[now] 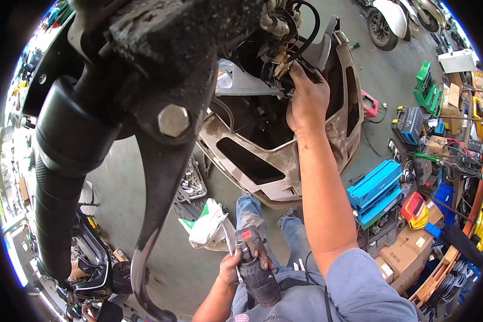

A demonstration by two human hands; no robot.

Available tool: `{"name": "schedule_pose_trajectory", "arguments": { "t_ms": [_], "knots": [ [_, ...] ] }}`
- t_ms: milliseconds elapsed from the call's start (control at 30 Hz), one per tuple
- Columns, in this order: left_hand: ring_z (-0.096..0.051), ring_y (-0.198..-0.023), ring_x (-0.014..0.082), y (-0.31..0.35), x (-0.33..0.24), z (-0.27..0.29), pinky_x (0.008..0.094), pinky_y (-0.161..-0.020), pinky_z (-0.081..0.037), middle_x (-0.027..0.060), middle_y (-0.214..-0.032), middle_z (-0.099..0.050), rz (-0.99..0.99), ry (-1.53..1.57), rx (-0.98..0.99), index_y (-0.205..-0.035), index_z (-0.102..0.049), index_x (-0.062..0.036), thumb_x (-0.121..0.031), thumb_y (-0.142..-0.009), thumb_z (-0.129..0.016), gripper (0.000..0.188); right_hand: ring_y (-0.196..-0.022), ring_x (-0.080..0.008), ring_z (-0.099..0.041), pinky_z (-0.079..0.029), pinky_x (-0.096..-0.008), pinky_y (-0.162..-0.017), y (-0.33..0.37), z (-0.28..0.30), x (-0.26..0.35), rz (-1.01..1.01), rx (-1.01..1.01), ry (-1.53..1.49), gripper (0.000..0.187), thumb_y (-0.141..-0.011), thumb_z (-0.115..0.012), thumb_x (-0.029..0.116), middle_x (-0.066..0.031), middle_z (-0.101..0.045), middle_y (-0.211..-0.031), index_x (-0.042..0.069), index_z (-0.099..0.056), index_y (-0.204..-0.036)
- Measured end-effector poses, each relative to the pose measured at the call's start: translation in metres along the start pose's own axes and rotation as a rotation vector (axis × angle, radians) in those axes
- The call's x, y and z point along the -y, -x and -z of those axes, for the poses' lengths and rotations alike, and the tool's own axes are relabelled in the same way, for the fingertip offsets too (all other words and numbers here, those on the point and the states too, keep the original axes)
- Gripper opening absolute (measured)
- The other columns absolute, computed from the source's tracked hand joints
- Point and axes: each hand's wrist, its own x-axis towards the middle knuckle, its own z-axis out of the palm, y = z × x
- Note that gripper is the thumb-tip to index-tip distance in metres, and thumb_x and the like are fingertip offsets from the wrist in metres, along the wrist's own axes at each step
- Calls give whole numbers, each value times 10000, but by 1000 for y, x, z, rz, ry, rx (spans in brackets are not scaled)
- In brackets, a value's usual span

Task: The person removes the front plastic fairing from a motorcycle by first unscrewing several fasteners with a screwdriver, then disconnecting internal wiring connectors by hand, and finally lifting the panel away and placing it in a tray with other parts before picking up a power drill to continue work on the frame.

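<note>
My left hand (232, 266) is wrapped around a black power driver (260, 282) with a red patch, held low against my body. A slim metal tool (228, 235), its kind unclear, sticks up beside the driver from the same hand. My right hand (310, 99) reaches forward, fingertips pinched on a cream wiring connector (282, 65) among bundled wires. Below the wires sits a dusty grey-brown body panel (241, 155) with large cut-out openings. Close in front at the left are a black handlebar grip (64, 177), a lever (150, 214) and a hex bolt (173, 119).
A metal tool tray (193, 180) and a white-green bag (209, 225) lie on the floor. At right stand a blue toolbox (375, 185), a red-yellow bag (415, 210), cardboard boxes (408, 249) and a green case (428, 88). A motorcycle wheel (381, 29) is far right.
</note>
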Motion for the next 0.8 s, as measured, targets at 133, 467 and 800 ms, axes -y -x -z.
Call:
{"name": "schedule_pose_trajectory", "arguments": {
  "t_ms": [133,467,800],
  "knots": [
    [-588,-808,424,-3,-8,-1,506,-776,-460,227,-776,-592,0,-35,-1,-898,-483,-54,-471,-828,-541,427,-831,-109,-601,-461,-231,-768,-2,1,-8,133,-43,-19,222,-854,-637,53,-73,-660,-959,-69,-600,-1037],
    [-589,-785,408,-2,-12,0,508,-781,-456,229,-775,-590,3,-18,10,-891,-486,-49,-463,-830,-543,422,-755,-98,-597,-464,-251,-720,1,-11,1,288,-141,428,170,-847,-633,72,-78,-686,-854,-66,-628,-945],
    [-587,-785,371,-1,-15,6,468,-756,-468,219,-786,-581,7,-70,17,-895,-478,-41,-468,-858,-512,430,-672,-85,-541,-441,-259,-632,-8,8,-11,374,-84,456,113,-842,-623,82,-61,-650,-719,-27,-635,-871]
  ]
}}
